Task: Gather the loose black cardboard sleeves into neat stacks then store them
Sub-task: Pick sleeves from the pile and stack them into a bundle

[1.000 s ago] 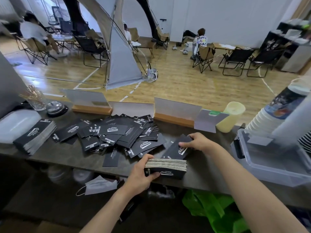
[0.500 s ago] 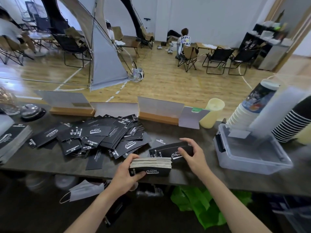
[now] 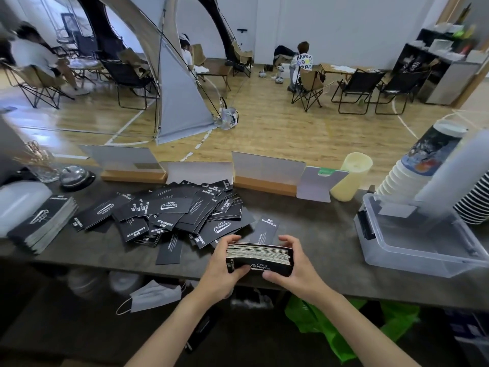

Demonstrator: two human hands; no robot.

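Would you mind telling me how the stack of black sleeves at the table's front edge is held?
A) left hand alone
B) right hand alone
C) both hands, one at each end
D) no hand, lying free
C: the left hand grips the left end of the stack and the right hand grips its right end.

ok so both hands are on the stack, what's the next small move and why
Probably free the right hand and pick up the single sleeve lying flat just behind the stack, with the left hand gripping the stack alone. That sleeve is the nearest loose one, and a big loose pile lies on the counter to the left.
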